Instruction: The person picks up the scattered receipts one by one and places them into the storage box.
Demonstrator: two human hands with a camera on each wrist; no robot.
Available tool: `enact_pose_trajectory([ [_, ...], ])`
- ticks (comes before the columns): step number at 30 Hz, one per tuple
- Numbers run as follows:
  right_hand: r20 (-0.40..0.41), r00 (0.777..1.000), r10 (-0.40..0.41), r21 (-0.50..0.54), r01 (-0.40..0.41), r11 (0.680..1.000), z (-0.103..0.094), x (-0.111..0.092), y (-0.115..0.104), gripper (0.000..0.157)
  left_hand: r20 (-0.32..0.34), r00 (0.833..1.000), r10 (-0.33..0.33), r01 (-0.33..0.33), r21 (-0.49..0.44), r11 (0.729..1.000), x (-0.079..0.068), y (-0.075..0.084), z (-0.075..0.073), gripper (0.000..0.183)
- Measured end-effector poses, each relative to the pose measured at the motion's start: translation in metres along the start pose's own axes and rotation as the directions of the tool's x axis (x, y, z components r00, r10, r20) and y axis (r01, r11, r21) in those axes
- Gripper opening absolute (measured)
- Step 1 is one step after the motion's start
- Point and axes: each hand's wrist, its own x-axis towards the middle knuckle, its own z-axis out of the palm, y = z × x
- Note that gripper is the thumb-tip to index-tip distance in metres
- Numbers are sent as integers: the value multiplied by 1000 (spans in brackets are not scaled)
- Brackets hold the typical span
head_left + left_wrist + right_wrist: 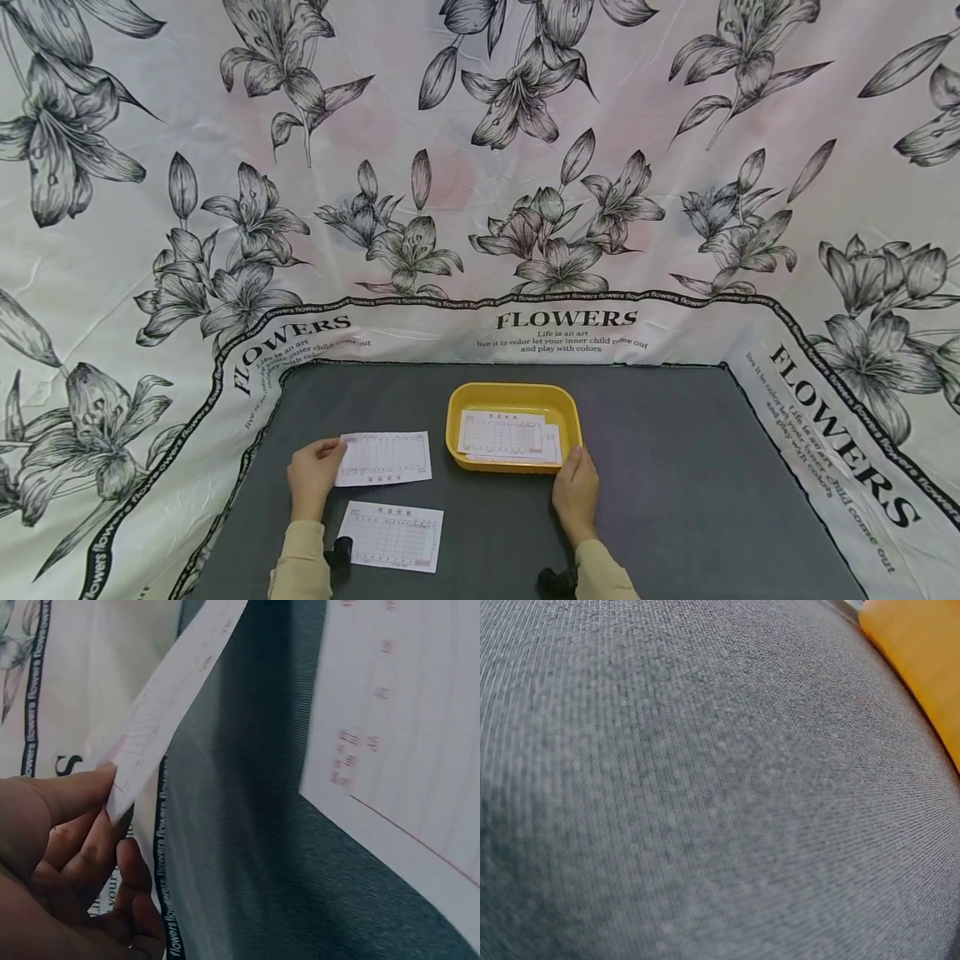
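Note:
My left hand pinches the left edge of a white printed form slip, thumb against fingers. In the left wrist view the same slip stands tilted, raised off the dark cloth. A second form slip lies flat just in front of it, also large at the right of the left wrist view. My right hand grips the front right corner of a yellow plastic tray, thumb at the rim. Several overlapping slips lie inside the tray. The right wrist view shows only the tray's side, not the hand.
A dark grey cloth covers the table. Behind and along both sides rises a white sheet printed with flowers and lettering. Black wrist straps show at both cuffs.

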Motion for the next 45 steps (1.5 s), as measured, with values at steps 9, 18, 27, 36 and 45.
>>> enact_pose_trajectory([
  [9, -9, 1000, 2, -11, -3, 1000, 0, -1, -1, 38, -31, 997, -73, 70, -98, 993, 4, 22, -10, 29],
  [18, -14, 999, -37, -16, 37, 999, -1, 0, -1, 40, -52, 993, -108, 97, -175, 980, 8, 48, -14, 31],
  [27, -5, 1000, -29, -14, 29, 999, -1, 0, -2, 39, -11, 997, -72, 68, -213, 975, 6, 70, -1, 31],
  [36, -2, 999, -39, -17, 39, 999, -1, 0, -3, 39, 31, 997, -63, 69, -228, 971, 2, 80, 20, 29],
  [45, -3, 999, -32, -15, 32, 999, 0, 0, 0, 38, 82, 996, -23, 41, -230, 972, -4, 97, 44, 28],
])
